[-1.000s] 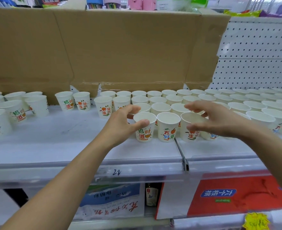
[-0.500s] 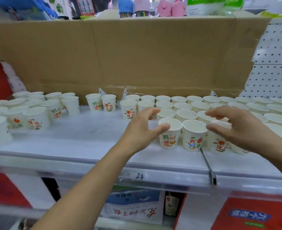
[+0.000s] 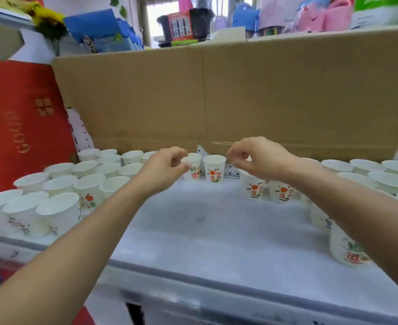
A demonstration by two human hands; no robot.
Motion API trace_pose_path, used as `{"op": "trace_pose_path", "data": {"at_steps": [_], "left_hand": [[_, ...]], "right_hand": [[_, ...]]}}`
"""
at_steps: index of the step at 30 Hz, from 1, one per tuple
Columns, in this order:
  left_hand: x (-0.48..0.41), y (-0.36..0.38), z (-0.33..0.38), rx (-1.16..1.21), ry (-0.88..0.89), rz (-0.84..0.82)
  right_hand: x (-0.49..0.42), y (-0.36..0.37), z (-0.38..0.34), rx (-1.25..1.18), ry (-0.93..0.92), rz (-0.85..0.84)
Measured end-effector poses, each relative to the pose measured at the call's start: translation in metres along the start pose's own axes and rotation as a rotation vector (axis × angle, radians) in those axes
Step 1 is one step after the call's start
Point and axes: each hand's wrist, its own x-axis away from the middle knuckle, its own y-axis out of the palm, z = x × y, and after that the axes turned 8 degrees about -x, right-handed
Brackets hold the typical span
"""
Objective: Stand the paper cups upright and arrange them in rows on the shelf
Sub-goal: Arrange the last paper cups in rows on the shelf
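White paper cups with red, orange and green print stand upright on the white shelf. Two cups stand alone at the back middle, the left cup and the right cup. My left hand reaches toward the left cup with loosely curled fingers; its thumb is at the cup's rim and I cannot tell whether it touches. My right hand hovers just right of the right cup, fingers loosely curled and holding nothing. Rows of cups fill the left side and more cups fill the right.
A brown cardboard sheet stands behind the cups as a back wall. A red box stands at the left end. Front right cups stand partly hidden under my right forearm. Assorted goods sit on top behind the cardboard.
Both hands left the front-row cups on the right and moved left and back to the two lone cups. The view shifted left and closer.
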Motion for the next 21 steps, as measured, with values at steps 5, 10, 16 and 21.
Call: {"op": "trace_pose_path", "data": {"at_steps": [5, 10, 16, 21], "left_hand": [[-0.073, 0.001, -0.028, -0.155, 0.032, -0.125], [-0.120, 0.026, -0.041, -0.282, 0.068, -0.232], [-0.134, 0.045, -0.047, -0.233, 0.113, -0.174], [-0.129, 0.046, -0.044, -0.217, 0.096, -0.175]], "right_hand": [[-0.076, 0.038, 0.008, 0.208, 0.104, -0.128], [-0.095, 0.059, 0.013, 0.339, 0.036, -0.124], [-0.091, 0.062, 0.008, 0.325, -0.003, -0.097], [-0.052, 0.033, -0.012, 0.123, 0.021, -0.022]]}}
